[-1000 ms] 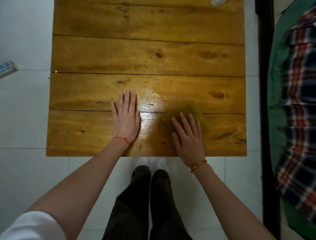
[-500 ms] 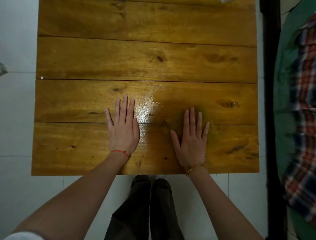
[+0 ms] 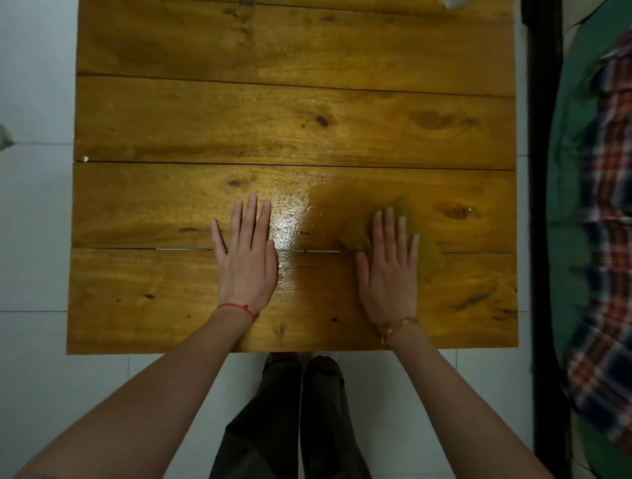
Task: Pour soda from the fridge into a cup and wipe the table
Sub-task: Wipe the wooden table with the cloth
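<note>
My right hand (image 3: 390, 273) lies flat, fingers spread, pressing an olive-yellow cloth (image 3: 429, 254) onto the wooden table (image 3: 273, 119) near its front right. The cloth shows around my fingertips and to their right. My left hand (image 3: 246, 266) rests flat and empty on the table, to the left. Between the two hands a wet, shiny patch (image 3: 290, 218) glistens on the planks. No cup or soda is in view.
A whitish object (image 3: 451, 2) is cut off at the table's far right edge. A dark frame (image 3: 543, 171) and green bedding with a plaid fabric (image 3: 608, 205) stand close on the right. White tiled floor surrounds the table; my legs are below its front edge.
My right hand has straightened and slid a little forward and right with the cloth, its fingers now crossing the plank seam. My left hand has stayed in place.
</note>
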The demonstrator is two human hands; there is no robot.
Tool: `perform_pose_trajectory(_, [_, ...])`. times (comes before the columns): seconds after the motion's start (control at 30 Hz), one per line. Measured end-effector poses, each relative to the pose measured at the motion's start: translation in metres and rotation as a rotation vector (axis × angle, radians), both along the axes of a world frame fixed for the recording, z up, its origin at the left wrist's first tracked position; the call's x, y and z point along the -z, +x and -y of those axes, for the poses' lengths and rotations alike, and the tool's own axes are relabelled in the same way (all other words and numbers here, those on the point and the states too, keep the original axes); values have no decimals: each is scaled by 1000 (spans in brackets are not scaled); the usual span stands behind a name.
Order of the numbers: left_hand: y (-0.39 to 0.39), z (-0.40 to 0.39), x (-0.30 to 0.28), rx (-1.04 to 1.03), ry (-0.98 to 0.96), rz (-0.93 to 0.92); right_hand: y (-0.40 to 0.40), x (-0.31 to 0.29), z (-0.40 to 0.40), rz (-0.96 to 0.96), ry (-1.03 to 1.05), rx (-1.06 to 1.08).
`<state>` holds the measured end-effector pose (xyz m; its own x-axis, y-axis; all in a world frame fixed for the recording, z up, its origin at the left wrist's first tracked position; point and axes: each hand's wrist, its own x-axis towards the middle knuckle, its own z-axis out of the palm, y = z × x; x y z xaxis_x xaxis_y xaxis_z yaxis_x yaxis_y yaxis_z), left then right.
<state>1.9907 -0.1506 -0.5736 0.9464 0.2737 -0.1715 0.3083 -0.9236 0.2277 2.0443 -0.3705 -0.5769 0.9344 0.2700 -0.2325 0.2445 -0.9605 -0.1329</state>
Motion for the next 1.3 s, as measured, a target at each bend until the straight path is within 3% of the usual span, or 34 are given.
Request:
perform_pose_trajectory(0.17, [11, -25, -5, -35, 8, 49, 37, 1, -49, 26, 49, 196])
perform_pose_trajectory(0.4, [31, -44, 2, -56, 21, 23, -4, -3, -65, -50, 93, -132])
perform_pose_trajectory(0.53, [31, -43, 4, -72, 20, 23, 28, -1, -43, -16, 31, 77])
perform_pose_trajectory(0.67, [32, -42, 3, -81, 10, 22, 76, 2, -83, 25, 79, 269])
perform_pose_trajectory(0.8, [31, -44, 3, -78, 4, 14, 42, -1, -131, -29, 133, -46])
perform_pose_trajectory(0.9, [31, -45, 3, -78, -6, 14, 23, -3, -113, -70, 145, -193])
perform_pose_trajectory(1.03, [32, -45, 2, -85, -11, 12, 57, -1, -86, -20, 55, -64])
perform_pose_trajectory(1.17, [33, -45, 2, -82, -3, 1, 102, 3, -125, 25, 86, 153])
perform_pose_trajectory(1.23, [33, -45, 2, -78, 2, -1, 98, 3, -145, 19, 96, 114])
perform_pose_trajectory(1.3, [33, -46, 2, -77, 4, -7, 72, -1, -153, -11, 116, -66])
